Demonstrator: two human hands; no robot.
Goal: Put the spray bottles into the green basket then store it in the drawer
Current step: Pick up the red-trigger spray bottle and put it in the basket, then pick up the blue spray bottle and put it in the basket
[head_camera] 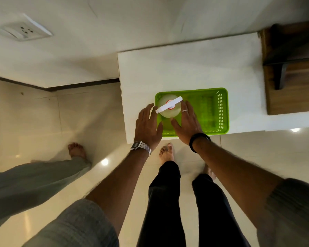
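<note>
On the white cabinet top point(185, 68), near its front edge, sits the green basket point(210, 111) — a rectangular plastic basket with slotted walls. The basket rests flat, its long side parallel to the front edge of the top. Only the top surface of the cabinet shows, so no drawer front can be made out.

Inside the left end of the basket stands one spray bottle point(168, 106), upright, with a translucent pale body, a red collar and a white trigger head that lies diagonally and reaches out over the left rim. The right part of the basket holds nothing.

The left hand point(147, 124) is spread open, fingers extended, just outside the left wall of the basket; it grips nothing. A metal wristwatch point(141, 147) sits on this wrist.

The right hand point(186, 122) is also open, flat above the basket's front half, beside the bottle's right flank. Whether its fingers touch the bottle cannot be determined. It carries a ring point(185, 111) and a black wristband point(199, 140).

A second person's leg — grey trousers point(34, 177), bare foot — stands on the tiled floor point(43, 122) to the left.
</note>
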